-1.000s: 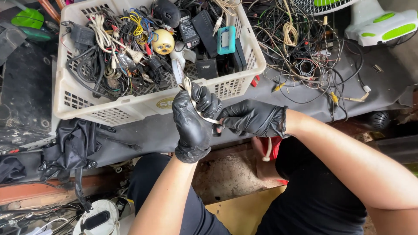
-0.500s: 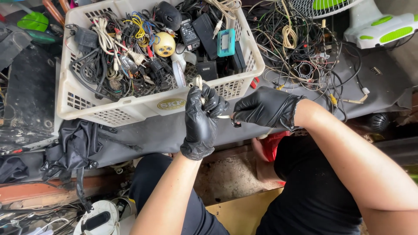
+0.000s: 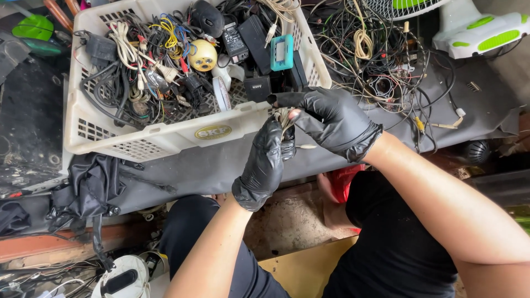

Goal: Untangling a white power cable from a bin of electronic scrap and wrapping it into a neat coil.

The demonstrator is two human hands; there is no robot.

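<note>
Centre of frame: left hand [image 3: 265, 165] and right hand [image 3: 331, 118], both in glossy black gloves, meet over the grey worktop [image 3: 221, 165]. Both grips clenched on a small coiled pale cable [image 3: 284, 118], pinched between the fingertips; a light plug end [image 3: 306, 147] sticks out to the right. Coil's long axis cannot be told. Just beside, upper left: white perforated plastic basket [image 3: 165, 135] crammed with adapters and cords. Upper right: loose tangle of thin wires [image 3: 381, 60]. Black cloth [image 3: 91, 185] hangs lower left.

Head camera looks steeply down, close, seemingly tilted, over bench [image 3: 221, 160]
</note>
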